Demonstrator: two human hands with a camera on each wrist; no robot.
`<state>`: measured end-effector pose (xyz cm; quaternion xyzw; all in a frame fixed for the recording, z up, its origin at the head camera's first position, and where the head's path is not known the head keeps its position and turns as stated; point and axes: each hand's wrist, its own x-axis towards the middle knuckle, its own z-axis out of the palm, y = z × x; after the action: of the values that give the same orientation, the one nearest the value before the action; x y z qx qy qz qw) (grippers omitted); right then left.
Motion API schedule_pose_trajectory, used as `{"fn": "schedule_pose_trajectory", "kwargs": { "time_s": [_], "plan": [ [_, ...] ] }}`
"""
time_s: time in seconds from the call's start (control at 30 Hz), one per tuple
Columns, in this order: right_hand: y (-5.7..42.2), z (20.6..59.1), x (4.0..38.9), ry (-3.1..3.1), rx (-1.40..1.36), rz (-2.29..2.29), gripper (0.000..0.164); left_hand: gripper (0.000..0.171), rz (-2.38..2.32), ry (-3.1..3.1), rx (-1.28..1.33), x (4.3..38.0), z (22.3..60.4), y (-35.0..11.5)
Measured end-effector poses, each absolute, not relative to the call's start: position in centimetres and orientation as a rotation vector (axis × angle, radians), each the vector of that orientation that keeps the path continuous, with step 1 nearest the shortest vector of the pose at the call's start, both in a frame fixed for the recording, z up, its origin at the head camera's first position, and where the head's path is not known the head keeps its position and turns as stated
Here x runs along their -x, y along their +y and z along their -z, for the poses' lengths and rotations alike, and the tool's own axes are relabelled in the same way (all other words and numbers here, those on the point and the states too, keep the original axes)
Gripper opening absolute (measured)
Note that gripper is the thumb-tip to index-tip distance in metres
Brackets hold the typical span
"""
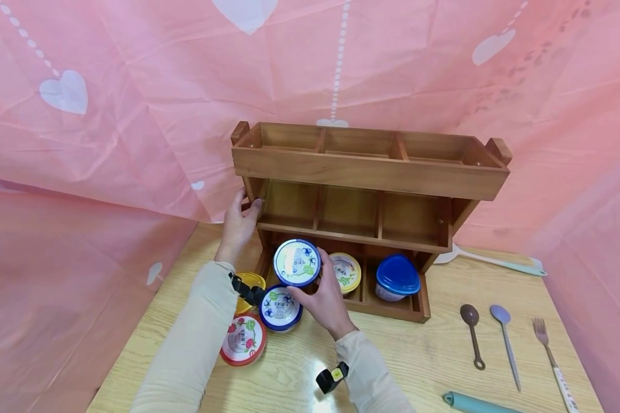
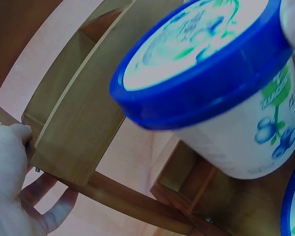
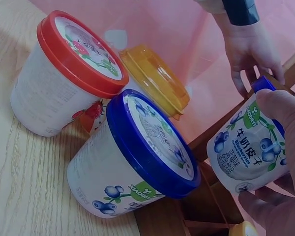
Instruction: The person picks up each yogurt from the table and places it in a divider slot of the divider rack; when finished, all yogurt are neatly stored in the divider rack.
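My right hand (image 1: 328,299) grips a white tub with a blue lid and blueberry print (image 1: 297,263), holding it in front of the lower left part of a three-tier wooden rack (image 1: 370,174). Thumb and fingers of my left hand (image 1: 237,227) hold the rack's left side board, near the middle tier. Just below the held tub stands a second blue-lidded blueberry tub (image 1: 281,308). Beside that one are a red-lidded strawberry tub (image 1: 243,339) and a yellow-lidded container (image 1: 251,280), partly hidden by my left wrist strap.
In the rack's bottom tier sit a yellow-lidded tub (image 1: 345,272) and a blue-lidded container (image 1: 398,276). On the table's right lie a brown spoon (image 1: 471,319), a purple spoon (image 1: 502,319), a fork (image 1: 546,344), a teal handle (image 1: 477,402) and a pale-green-handled utensil (image 1: 501,263). Pink cloth (image 1: 134,143) hangs behind.
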<state>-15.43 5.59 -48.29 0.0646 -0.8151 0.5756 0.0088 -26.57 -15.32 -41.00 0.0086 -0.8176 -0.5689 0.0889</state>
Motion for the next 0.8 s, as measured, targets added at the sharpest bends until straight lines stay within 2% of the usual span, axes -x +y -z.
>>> {"fn": "schedule_pose_trajectory", "kwargs": {
  "time_s": [0.8],
  "plan": [
    [3.5, 50.2, 18.8, -2.655, -0.173, -1.678, 0.101, 0.051, 1.665, -2.454, -0.066, 26.5, 40.9, -15.1]
  ]
}}
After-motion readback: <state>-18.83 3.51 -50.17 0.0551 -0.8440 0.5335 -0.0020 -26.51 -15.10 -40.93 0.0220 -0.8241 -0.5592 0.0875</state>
